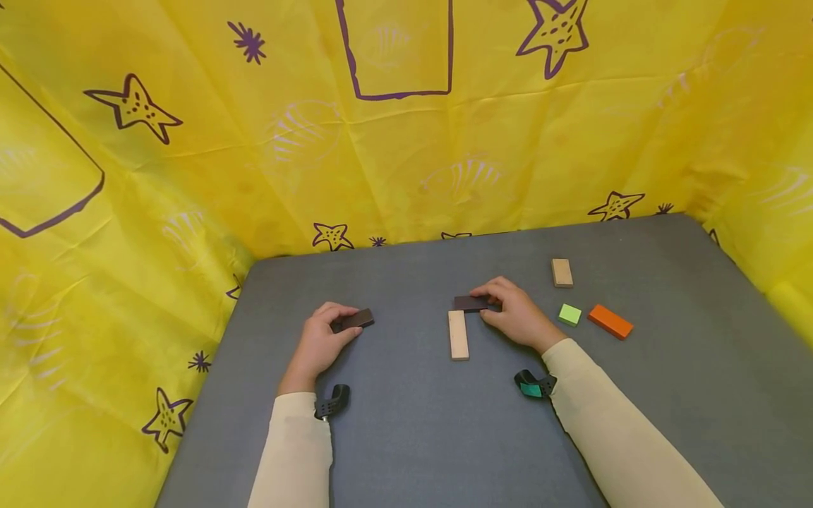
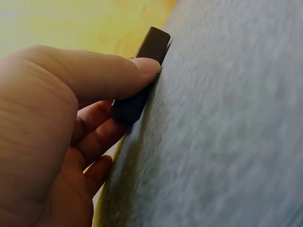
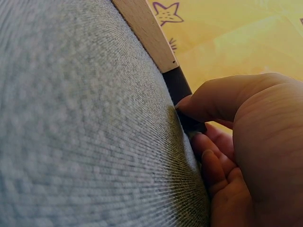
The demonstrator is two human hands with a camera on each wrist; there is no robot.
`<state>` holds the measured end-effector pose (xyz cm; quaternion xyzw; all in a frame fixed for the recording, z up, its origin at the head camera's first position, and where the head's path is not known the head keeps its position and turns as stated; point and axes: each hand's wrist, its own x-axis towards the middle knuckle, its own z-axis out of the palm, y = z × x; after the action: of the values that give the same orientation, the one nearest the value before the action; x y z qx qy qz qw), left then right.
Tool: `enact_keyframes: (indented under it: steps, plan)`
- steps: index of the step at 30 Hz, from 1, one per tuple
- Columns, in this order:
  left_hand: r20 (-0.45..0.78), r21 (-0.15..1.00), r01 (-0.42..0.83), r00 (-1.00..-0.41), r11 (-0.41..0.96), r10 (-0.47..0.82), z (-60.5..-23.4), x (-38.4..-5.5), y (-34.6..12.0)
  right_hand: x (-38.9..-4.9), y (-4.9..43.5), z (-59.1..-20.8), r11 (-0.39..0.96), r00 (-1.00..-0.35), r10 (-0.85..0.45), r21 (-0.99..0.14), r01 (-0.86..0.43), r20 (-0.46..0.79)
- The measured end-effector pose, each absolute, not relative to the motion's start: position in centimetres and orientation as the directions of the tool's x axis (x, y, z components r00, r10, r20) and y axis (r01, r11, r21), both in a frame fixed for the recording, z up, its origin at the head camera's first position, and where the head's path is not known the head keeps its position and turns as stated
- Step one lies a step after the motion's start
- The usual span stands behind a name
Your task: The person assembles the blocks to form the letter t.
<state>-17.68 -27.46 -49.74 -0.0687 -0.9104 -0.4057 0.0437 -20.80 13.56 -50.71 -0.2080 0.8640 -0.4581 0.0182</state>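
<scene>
Contact on the right side: the right hand has a dark block in a narrow pinch at its right end, the other end set crosswise at the far end of a long pale block, apparently touching. Over on the left, the left hand pinches a second dark block, well apart from that pair, low at the grey table.

Squaring that corner looks like the step in hand, and a light touch should serve best: keep the dark block flat, ease it flush to the pale end, then release straight outward so nothing skews.

Right wrist view catches a tiny dark spot near the pale block's end that the head view misses. Left wrist view shows the thumb laid across its block. Only the head view takes in the outliers: green block, orange block, short pale block.
</scene>
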Motion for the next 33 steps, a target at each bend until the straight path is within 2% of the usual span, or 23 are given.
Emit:
enact_keyframes:
  steps: [18,33]
  plan:
    - [0.204,0.79,0.228,-0.973,0.569,0.107,-49.3,-17.8,-23.0,-20.9,13.6,-50.8,0.497,-0.913,-0.377,-0.797,-0.342,0.157]
    - [0.215,0.791,0.267,-0.964,0.551,0.158,-49.8,-18.6,-18.4,-21.0,13.7,-51.0,0.493,-0.911,-0.376,-0.795,-0.353,0.171]
